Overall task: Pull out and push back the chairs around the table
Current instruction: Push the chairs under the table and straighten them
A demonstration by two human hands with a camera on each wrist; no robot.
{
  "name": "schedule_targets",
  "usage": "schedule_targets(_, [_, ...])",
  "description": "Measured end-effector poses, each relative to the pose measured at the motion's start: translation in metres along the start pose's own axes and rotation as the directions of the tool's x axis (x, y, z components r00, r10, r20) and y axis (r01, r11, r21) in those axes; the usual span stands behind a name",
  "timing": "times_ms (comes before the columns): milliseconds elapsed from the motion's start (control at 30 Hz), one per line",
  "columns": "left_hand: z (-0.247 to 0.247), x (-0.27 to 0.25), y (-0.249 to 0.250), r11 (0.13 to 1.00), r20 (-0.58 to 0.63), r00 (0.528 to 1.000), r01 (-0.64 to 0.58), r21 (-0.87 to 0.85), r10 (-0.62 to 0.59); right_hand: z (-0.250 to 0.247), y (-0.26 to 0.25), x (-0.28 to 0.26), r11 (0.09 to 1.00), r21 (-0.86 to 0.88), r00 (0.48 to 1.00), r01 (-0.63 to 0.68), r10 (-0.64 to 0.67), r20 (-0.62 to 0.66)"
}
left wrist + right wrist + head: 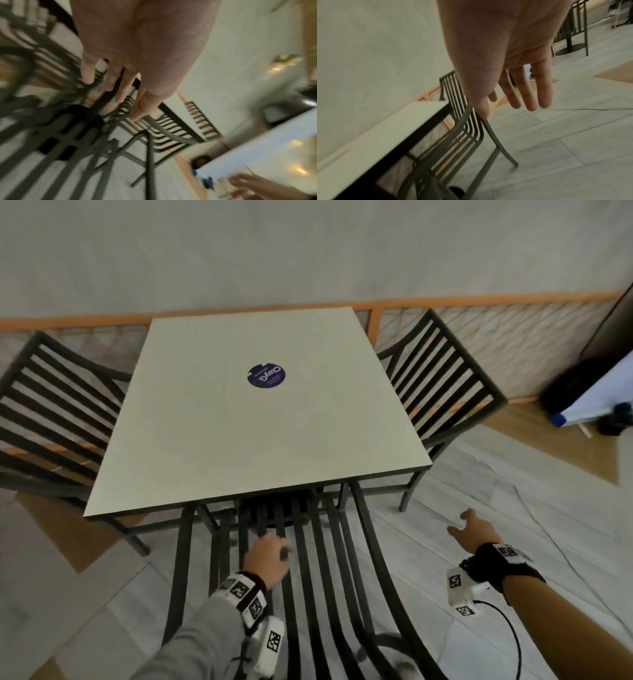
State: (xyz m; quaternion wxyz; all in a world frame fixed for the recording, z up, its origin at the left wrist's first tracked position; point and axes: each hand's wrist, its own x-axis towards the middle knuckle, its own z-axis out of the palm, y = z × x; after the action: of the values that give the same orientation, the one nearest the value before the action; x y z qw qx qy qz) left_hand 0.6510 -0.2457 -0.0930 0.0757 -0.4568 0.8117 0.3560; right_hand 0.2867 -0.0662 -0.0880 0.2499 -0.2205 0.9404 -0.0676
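Observation:
A white square table [239, 422] with a round purple sticker has three dark slatted chairs at it. The near chair [371, 546] is tucked under the front edge, its slatted back rising toward me. My left hand [270, 556] hovers over the middle slats of that back; in the left wrist view its fingers [120, 92] are straight and grip nothing. My right hand [471, 529] hangs in the air right of the near chair, fingers [529, 94] spread and empty. The left chair [51, 412] and the right chair [445, 378] stand at the table's sides.
A low orange rail with netting [513, 337] runs behind the table under a pale wall. At far right stand a white board [596, 402] and a dark bag [568, 385]. Another chair and a round table base [570, 47] stand farther off. A thin cable [590, 108] crosses the floor.

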Motion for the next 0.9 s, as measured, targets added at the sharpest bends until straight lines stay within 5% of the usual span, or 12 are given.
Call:
schedule_targets(167, [-0.010,0.015,0.141,0.951,0.110,0.945,-0.310,0.009,0.308,-0.085,0.051,0.049,0.998,0.053,0.999,0.022,-0.019,-0.046])
schedule_targets(267, [-0.003,0.040,0.221,0.929,0.123,0.921,-0.369,-0.029,0.370,-0.141,0.067,0.101,0.995,0.053,0.993,0.086,-0.081,-0.083])
schedule_targets(433, [0.053,0.123,0.329,0.947,0.144,0.940,-0.292,-0.134,0.310,-0.222,0.057,0.189,0.963,0.077,0.952,0.259,-0.240,-0.190])
schedule_targets(600, [0.107,0.214,0.402,0.957,0.133,0.973,-0.149,-0.250,0.186,-0.252,0.039,0.243,0.907,0.060,0.896,0.416,-0.397,-0.200])
schedule_targets(767, [0.149,0.293,0.430,0.935,-0.082,0.996,0.011,-0.353,-0.043,-0.238,0.029,0.280,0.861,0.106,0.866,0.497,-0.486,-0.119])
schedule_targets(900, [0.177,0.345,0.406,0.959,-0.308,0.934,0.095,-0.267,-0.179,-0.213,0.031,0.310,0.818,0.124,0.828,0.561,-0.552,-0.102])
